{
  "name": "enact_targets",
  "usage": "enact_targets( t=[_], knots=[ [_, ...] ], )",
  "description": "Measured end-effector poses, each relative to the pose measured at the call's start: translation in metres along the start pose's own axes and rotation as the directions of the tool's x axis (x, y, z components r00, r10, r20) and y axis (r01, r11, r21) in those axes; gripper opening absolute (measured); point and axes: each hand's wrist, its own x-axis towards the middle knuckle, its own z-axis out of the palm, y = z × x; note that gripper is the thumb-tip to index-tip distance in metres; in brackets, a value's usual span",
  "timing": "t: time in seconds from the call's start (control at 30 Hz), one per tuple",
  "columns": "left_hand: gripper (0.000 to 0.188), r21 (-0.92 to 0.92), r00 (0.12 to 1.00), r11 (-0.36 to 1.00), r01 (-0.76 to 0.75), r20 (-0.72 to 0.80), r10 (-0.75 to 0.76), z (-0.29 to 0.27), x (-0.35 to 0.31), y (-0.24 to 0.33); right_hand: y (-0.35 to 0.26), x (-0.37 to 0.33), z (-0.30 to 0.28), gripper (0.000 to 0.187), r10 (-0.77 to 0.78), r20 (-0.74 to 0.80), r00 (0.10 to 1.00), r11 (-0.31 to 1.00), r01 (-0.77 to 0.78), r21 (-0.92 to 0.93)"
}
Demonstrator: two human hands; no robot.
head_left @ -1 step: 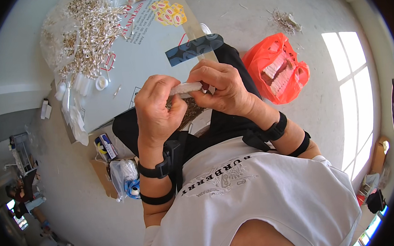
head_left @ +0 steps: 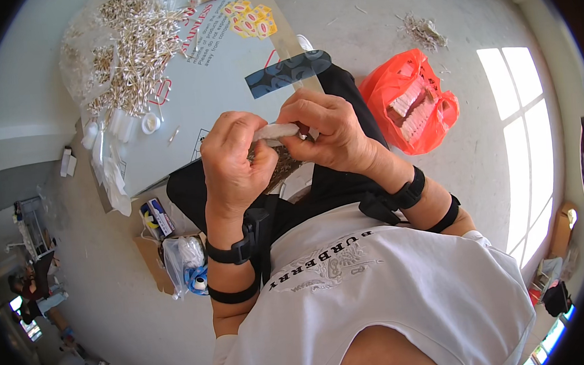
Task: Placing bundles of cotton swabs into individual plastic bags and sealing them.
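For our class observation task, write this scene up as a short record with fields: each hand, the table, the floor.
Left hand: grips one end of a white piece, kind unclear
Right hand: grips the other end
Table: heaped cotton swabs, yellow-and-white packets
Floor: red plastic bag at right, cardboard box at left

At the near edge of the counter (head_left: 217, 110), the ends of a white roll (head_left: 275, 132) vanish into the grip of the left hand (head_left: 237, 152) and right hand (head_left: 325, 128). A dark reddish bit (head_left: 304, 129) there is mostly covered, perhaps part of something larger. Left of the counter, distant clutter (head_left: 33, 228) blurs.
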Motion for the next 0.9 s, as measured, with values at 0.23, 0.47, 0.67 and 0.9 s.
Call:
enact_targets(
  t=[0.23, 0.47, 0.67, 0.9],
  knots=[
    [0.025, -0.008, 1.000, 1.000, 0.017, 0.009, -0.017, -0.0005, 0.0018, -0.0010, 0.0012, 0.0015, 0.0014, 0.021, -0.037, -0.037, 0.999, 0.999, 0.036, -0.022],
    [0.024, 0.027, 1.000, 1.000, -0.008, -0.011, 0.009, 0.0036, -0.0008, -0.0063, -0.0014, 0.0007, 0.0058, 0.021, 0.006, -0.017, 1.000, 1.000, -0.007, -0.024],
    [0.021, -0.033, 0.998, 0.998, 0.062, 0.017, -0.062, -0.0034, 0.0049, -0.0005, -0.0009, 0.0024, 0.0016, 0.021, 0.018, -0.032, 0.999, 1.000, -0.018, -0.012],
    [0.024, 0.032, 1.000, 0.999, 0.012, 0.009, -0.012, 0.0013, 0.0023, -0.0085, -0.0011, 0.0017, 0.0056, 0.021, 0.030, -0.017, 0.999, 0.999, -0.030, -0.012]
  ],
)
